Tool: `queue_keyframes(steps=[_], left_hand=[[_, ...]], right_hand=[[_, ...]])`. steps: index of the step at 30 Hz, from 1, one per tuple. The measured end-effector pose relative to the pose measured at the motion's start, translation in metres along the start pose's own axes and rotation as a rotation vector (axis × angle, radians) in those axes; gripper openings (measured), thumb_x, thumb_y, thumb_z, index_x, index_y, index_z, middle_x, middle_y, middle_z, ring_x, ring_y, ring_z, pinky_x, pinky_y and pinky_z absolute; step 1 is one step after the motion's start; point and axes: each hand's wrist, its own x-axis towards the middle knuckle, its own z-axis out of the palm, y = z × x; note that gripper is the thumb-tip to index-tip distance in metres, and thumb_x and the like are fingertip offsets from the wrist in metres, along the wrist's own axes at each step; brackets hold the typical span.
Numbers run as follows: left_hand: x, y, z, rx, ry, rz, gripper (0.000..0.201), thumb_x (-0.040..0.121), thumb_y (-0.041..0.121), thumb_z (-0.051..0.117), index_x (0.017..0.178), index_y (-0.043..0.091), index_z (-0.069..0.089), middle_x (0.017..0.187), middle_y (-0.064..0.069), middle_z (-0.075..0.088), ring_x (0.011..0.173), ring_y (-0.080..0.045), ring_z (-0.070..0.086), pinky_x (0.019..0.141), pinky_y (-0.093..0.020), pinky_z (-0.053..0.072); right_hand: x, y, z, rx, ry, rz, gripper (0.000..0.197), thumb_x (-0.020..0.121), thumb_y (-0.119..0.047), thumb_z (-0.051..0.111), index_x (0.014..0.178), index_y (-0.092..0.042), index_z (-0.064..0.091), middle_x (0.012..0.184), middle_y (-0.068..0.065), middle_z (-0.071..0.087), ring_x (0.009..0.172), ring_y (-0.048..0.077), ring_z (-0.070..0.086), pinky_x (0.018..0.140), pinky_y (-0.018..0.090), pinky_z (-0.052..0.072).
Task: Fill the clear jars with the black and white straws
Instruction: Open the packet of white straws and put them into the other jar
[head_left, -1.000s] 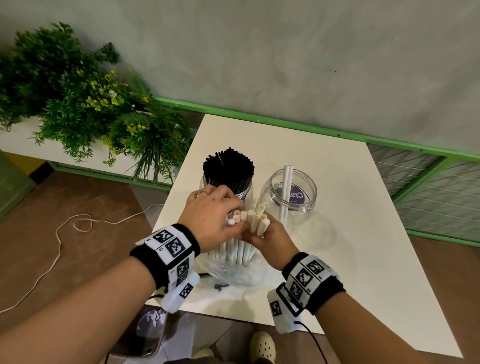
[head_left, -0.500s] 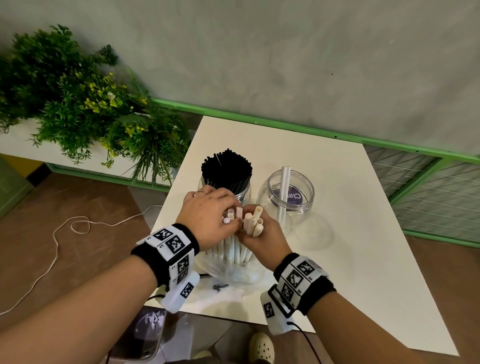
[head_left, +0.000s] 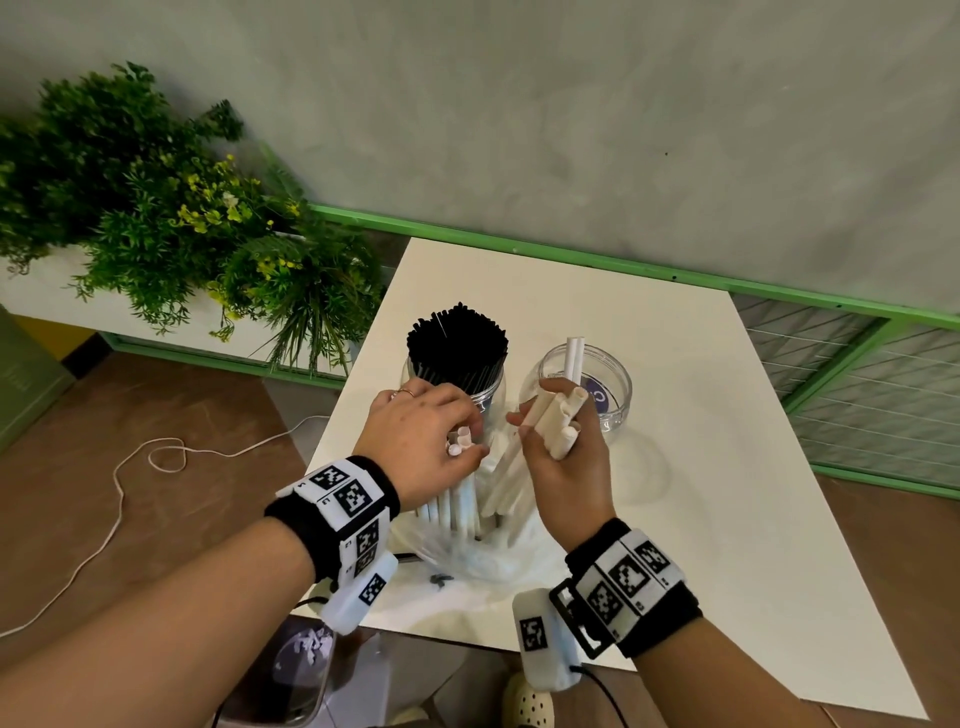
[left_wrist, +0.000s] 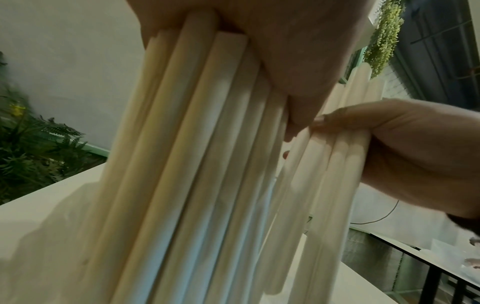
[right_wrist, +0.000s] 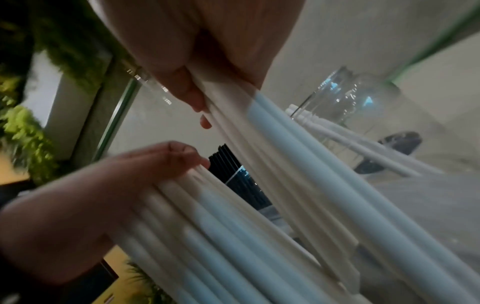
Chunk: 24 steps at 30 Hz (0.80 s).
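on the tabletop (head_left: 727, 467), the left hand (head_left: 423, 441) grips the main bunch of white straws (head_left: 457, 499); the right hand (head_left: 563, 457) grips a few beside the near-empty jar (head_left: 597, 395). best keep them parallel, tips level, and lower them steeply past the rim.

Jar label (head_left: 598, 396): purple sticker inside the clear jar (head_left: 618, 410) at the table's 1 o'clock; only a white "C" legible.
Wristband tags (head_left: 345, 491): square coded patterns, tiny characters beside them unreadable.
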Motion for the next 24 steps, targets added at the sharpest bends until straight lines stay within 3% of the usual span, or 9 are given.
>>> queue_keyframes(steps=[3,6,9,10,13,18,24], left_hand=[[0.002,0.0,0.001,-0.002,-0.003,-0.003,0.036,0.074,0.064,0.037,0.091,0.038,0.056,0.109,0.023,0.053,0.104,-0.012,0.045,0.085,-0.035,0.032],[0.005,0.001,0.001,0.0,-0.006,-0.009,0.03,0.075,0.061,0.042,0.09,0.039,0.056,0.109,0.023,0.053,0.104,-0.012,0.045,0.084,-0.034,0.031],[0.007,0.002,0.001,0.007,0.008,-0.007,0.028,0.076,0.06,0.044,0.089,0.039,0.057,0.107,0.022,0.053,0.101,-0.012,0.045,0.081,-0.033,0.03],[0.007,0.003,0.001,0.013,0.011,-0.007,0.029,0.075,0.06,0.042,0.089,0.039,0.057,0.106,0.023,0.053,0.1,-0.012,0.045,0.08,-0.032,0.029],[0.007,0.002,0.002,0.026,0.023,-0.008,0.034,0.073,0.061,0.037,0.087,0.039,0.057,0.104,0.022,0.053,0.096,-0.011,0.046,0.077,-0.031,0.027],[0.009,0.003,0.004,0.024,0.041,-0.016,0.035,0.071,0.062,0.035,0.085,0.038,0.057,0.102,0.022,0.054,0.095,-0.012,0.046,0.077,-0.031,0.028],[0.011,0.004,0.005,0.04,0.04,-0.031,0.041,0.07,0.064,0.032,0.087,0.037,0.058,0.104,0.022,0.055,0.097,-0.013,0.047,0.076,-0.031,0.028]], right_hand=[[0.011,-0.004,-0.003,0.001,0.003,0.002,0.048,0.087,0.013,0.048,0.115,-0.026,0.048,0.095,-0.002,0.064,0.093,0.02,0.069,0.084,0.027,0.051],[0.028,-0.015,-0.012,-0.001,0.032,-0.012,0.043,0.088,0.014,0.046,0.115,-0.02,0.044,0.1,-0.01,0.063,0.091,0.02,0.069,0.083,0.028,0.052],[0.047,-0.03,-0.028,0.006,0.052,-0.028,0.046,0.087,0.016,0.044,0.11,-0.024,0.042,0.105,0.01,0.062,0.092,0.023,0.07,0.087,0.042,0.054],[0.053,-0.035,-0.034,0.005,0.064,-0.036,0.046,0.087,0.016,0.043,0.109,-0.024,0.041,0.104,0.012,0.061,0.092,0.023,0.07,0.087,0.044,0.054],[0.072,-0.055,-0.05,0.061,0.128,-0.106,0.046,0.088,0.017,0.042,0.109,-0.023,0.038,0.098,0.006,0.059,0.093,0.027,0.07,0.084,0.04,0.055],[0.106,-0.085,-0.067,0.086,0.293,-0.298,0.049,0.085,0.017,0.041,0.112,-0.024,0.034,0.097,0.006,0.056,0.091,0.031,0.069,0.088,0.047,0.053],[0.126,-0.065,-0.067,-0.041,0.32,-0.213,0.049,0.087,0.01,0.044,0.114,-0.03,0.035,0.098,-0.001,0.059,0.09,0.022,0.069,0.091,0.045,0.052]])
